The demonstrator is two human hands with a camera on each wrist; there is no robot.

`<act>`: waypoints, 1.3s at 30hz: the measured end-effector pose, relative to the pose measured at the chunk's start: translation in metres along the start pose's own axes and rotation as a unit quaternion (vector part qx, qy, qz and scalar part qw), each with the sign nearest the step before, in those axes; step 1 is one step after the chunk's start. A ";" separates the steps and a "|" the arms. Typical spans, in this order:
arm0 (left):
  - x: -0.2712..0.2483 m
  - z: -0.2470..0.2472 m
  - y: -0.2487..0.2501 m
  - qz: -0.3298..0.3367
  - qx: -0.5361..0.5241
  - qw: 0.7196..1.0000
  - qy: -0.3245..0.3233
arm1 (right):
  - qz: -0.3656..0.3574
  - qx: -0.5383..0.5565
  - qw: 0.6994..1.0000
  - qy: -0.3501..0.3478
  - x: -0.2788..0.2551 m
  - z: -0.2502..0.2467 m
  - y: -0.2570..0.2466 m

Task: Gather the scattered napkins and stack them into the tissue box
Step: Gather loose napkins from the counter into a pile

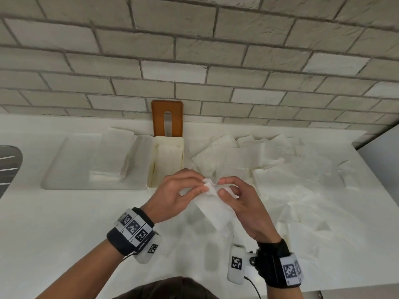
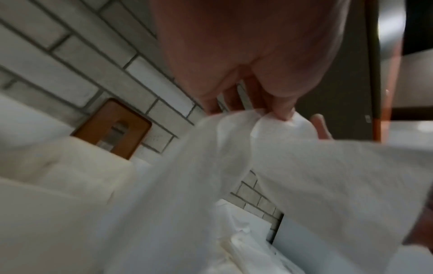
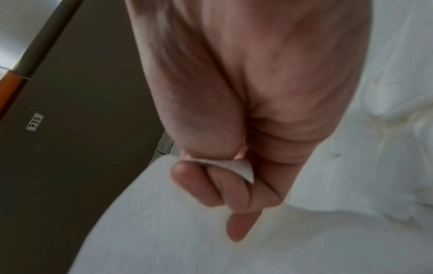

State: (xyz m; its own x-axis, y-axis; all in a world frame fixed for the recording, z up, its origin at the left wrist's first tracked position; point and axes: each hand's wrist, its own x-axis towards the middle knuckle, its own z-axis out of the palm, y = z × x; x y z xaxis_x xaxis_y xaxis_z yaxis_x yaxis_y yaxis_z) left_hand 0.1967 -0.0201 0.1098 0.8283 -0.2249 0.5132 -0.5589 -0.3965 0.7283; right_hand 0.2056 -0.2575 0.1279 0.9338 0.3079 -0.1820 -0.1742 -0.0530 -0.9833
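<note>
A white napkin (image 1: 212, 207) hangs above the counter, pinched at its top edge by both hands. My left hand (image 1: 183, 190) grips its left corner, and my right hand (image 1: 232, 194) pinches the right corner between thumb and fingers. In the left wrist view the napkin (image 2: 304, 176) drapes down from the fingertips (image 2: 284, 113). The right wrist view shows a napkin corner (image 3: 243, 169) caught under the thumb. The cream tissue box (image 1: 166, 161) stands open just beyond my hands, with napkins stacked inside. Its brown slotted lid (image 1: 167, 117) leans on the wall behind. Scattered napkins (image 1: 280, 169) cover the counter to the right.
A white tray (image 1: 64, 169) left of the box holds a stack of folded napkins (image 1: 112, 160). A brick wall (image 1: 194, 61) backs the counter. A metal sink edge (image 1: 8, 160) shows at far left. The counter's right edge (image 1: 375, 169) drops off beyond the napkin pile.
</note>
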 end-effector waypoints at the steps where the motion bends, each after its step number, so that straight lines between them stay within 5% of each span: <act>1: 0.002 0.000 0.001 -0.030 -0.009 0.999 0.031 | 0.013 -0.015 1.000 -0.003 -0.002 -0.001 0.002; 4: 0.008 -0.001 0.005 -0.124 -0.066 0.983 0.114 | 0.043 -0.169 0.984 -0.033 -0.006 -0.009 0.014; 7: 0.013 -0.002 0.011 -0.172 -0.134 0.966 0.136 | -0.012 -0.260 0.965 -0.034 -0.008 -0.007 0.014; 12: 0.019 0.003 0.022 -0.210 -0.192 0.940 0.186 | -0.118 -0.163 0.978 0.046 0.005 0.019 0.008; 22: 0.031 -0.007 0.013 -0.271 -0.199 0.884 0.326 | -0.138 0.022 0.986 0.094 0.027 0.080 0.013; 25: 0.040 -0.024 -0.005 -0.242 -0.131 0.893 0.356 | -0.149 0.008 0.986 0.073 0.039 0.091 0.022; 29: 0.045 -0.053 -0.049 -0.284 -0.049 0.907 0.307 | -0.159 -0.129 0.976 0.076 0.076 0.106 0.036; 33: 0.016 -0.060 -0.096 -0.383 0.102 0.903 0.169 | -0.061 -0.239 0.967 0.057 0.125 0.125 0.036; 39: -0.035 -0.041 -0.114 -0.464 0.183 0.866 0.025 | 0.110 -0.453 0.882 -0.064 0.161 0.155 0.041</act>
State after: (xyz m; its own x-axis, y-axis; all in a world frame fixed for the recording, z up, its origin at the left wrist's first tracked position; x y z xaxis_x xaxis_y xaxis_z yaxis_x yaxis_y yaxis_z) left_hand 0.2303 0.0691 0.0272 0.9063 0.3775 -0.1899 0.4043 -0.6438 0.6497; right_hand 0.3008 -0.0626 0.0588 0.8558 0.2959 -0.4243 0.0277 -0.8452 -0.5337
